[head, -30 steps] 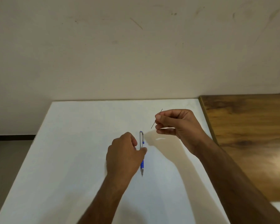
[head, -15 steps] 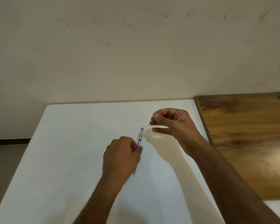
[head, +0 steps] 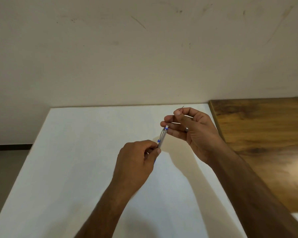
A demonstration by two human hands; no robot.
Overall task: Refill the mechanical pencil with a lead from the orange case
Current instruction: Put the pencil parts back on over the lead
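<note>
Since the earlier frame, the mechanical pencil is lifted clear of the white table. It is gripped low on its slim silver barrel by the curled left hand, long axis toward 1 o'clock, cap end uppermost. That cap is touched by the right hand, whose thumb and forefinger pinch a thin dark lead.

Both forearms reach forward, raised over the table. The left hand curls its fingers round the mechanical pencil. The right hand pinches a thin lead between thumb and forefinger, its lower fingers touching the pencil's top end.
</note>
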